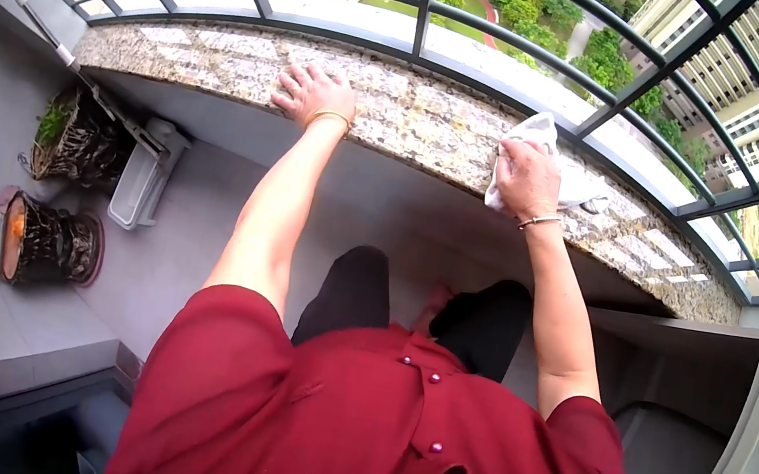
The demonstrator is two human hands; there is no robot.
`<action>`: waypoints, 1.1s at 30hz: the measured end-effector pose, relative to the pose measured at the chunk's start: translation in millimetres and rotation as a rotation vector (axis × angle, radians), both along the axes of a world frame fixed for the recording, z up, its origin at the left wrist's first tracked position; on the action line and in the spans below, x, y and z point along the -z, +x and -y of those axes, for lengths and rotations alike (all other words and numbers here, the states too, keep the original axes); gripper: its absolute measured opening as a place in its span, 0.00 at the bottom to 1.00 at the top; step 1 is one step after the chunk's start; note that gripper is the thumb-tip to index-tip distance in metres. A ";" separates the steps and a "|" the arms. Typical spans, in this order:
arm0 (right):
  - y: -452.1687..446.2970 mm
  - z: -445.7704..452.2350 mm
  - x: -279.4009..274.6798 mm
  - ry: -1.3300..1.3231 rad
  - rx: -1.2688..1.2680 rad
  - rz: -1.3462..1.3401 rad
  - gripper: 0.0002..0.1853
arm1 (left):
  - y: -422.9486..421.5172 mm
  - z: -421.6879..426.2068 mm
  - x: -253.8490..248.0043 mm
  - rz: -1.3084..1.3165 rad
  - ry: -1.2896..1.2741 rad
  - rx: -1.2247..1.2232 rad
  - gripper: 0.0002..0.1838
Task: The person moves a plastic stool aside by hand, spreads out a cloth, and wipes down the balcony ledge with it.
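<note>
My left hand [315,98] lies flat on the speckled granite sill [421,117], its fingers spread and a gold bangle at the wrist. To the right, my right hand [527,179] is closed on a white cloth [541,132] and presses it against the sill. Part of the cloth sticks out above the fingers, and more trails along the stone to the right. A bracelet circles the right wrist. The palm and the folds beneath it are hidden.
Dark metal window bars [426,2] rise behind the sill. On the left floor stand a potted plant [63,131], a dark carved pot [49,240], a white plastic bucket [144,180] and a long-handled mop [87,79]. A cabinet panel [741,423] borders the right side.
</note>
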State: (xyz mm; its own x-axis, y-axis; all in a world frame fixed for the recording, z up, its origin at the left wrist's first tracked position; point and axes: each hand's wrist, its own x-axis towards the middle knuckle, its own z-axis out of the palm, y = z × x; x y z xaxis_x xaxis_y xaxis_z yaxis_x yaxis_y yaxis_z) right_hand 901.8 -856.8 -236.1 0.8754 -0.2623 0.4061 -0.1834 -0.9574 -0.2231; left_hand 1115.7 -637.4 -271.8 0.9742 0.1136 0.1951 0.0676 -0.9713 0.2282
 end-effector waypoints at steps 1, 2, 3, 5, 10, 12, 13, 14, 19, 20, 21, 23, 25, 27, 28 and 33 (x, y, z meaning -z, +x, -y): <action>6.2 -3.9 0.5 0.106 -0.003 -0.019 0.10 | -0.1 0.1 -0.7 -0.008 0.005 -0.001 0.30; 15.5 -9.9 1.4 0.111 -0.022 -0.021 0.10 | -0.2 0.5 -1.4 -0.015 0.010 -0.003 0.30; 26.0 -16.4 1.7 0.172 -0.049 -0.023 0.10 | -0.8 1.0 -3.0 -0.021 0.006 -0.002 0.30; 48.2 -38.7 -0.9 0.358 -0.127 -0.029 0.12 | -2.0 -0.4 -4.7 -0.032 0.002 0.007 0.31; 105.0 -89.9 -4.8 0.590 -0.479 -0.065 0.12 | -1.2 0.5 -0.1 0.015 -0.039 -0.006 0.30; 110.1 -92.5 -17.2 0.538 -0.533 -0.083 0.13 | -1.0 -0.4 -0.6 -0.005 -0.032 0.002 0.30; 105.5 -86.7 -18.9 0.457 -0.589 0.014 0.14 | -0.5 -2.0 0.6 0.001 -0.029 0.003 0.30; 98.0 -78.0 -20.8 0.372 -0.639 0.110 0.16 | -0.5 -1.3 2.1 0.009 -0.031 0.002 0.30; 18.7 -0.9 -10.0 0.151 -0.308 0.128 0.26 | 0.0 0.1 3.2 0.009 -0.029 0.009 0.32; 1.4 12.2 5.3 0.068 -0.215 -0.050 0.29 | 1.2 0.8 1.8 0.017 -0.026 0.014 0.32; -14.5 18.7 19.4 -0.008 -0.117 -0.231 0.31 | 0.1 0.9 1.3 0.011 -0.025 0.009 0.32; -26.5 16.5 29.7 -0.121 -0.089 -0.314 0.34 | -3.0 0.5 -3.3 -0.018 -0.052 0.019 0.34; -23.5 4.1 25.7 -0.101 -0.035 -0.294 0.33 | -5.2 -0.7 -10.0 -0.041 -0.056 0.027 0.35; -16.9 -1.7 22.4 -0.105 0.054 -0.290 0.33 | -5.4 -0.5 -13.4 -0.105 -0.061 0.026 0.37; -18.1 -2.5 23.8 -0.095 0.054 -0.240 0.31 | -4.1 -0.5 -13.8 -0.127 -0.093 0.028 0.39; -16.1 1.9 29.7 -0.040 0.035 -0.185 0.32 | -44.0 35.7 -23.2 0.118 -0.322 0.371 0.33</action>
